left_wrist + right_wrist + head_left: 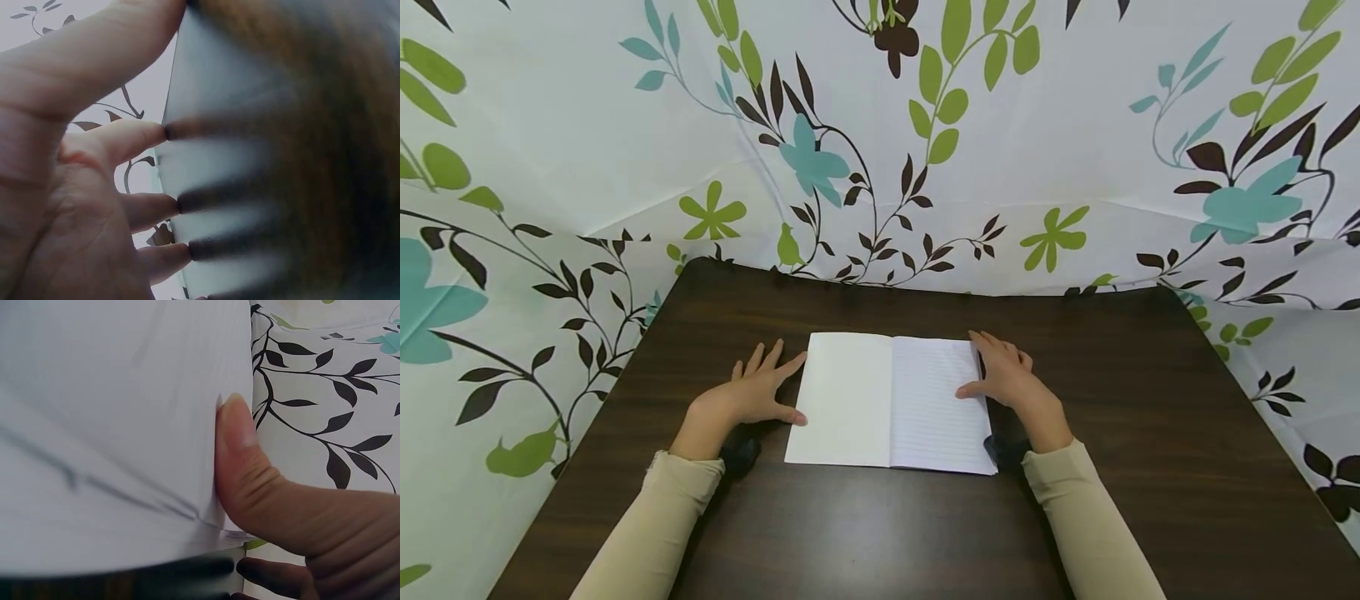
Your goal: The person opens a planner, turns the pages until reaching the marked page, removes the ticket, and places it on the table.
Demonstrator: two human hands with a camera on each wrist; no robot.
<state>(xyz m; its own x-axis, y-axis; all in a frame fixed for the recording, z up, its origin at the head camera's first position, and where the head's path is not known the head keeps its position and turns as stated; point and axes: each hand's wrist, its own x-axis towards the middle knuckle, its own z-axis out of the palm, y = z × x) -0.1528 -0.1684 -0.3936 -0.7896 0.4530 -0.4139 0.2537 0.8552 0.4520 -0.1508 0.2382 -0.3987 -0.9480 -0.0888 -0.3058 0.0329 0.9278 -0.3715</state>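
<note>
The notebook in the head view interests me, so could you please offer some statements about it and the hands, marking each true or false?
1. The notebook lies open on the dark table. True.
2. Its left page is lined. False: it is blank, and the right page is lined.
3. The right hand touches the right page. True.
4. The left hand holds a pen. False: it holds nothing.
5. Both sleeves are black. False: they are beige.

Dark wood-grain table, white fabric backdrop (leaf-printed), soft glare on tabletop
</note>
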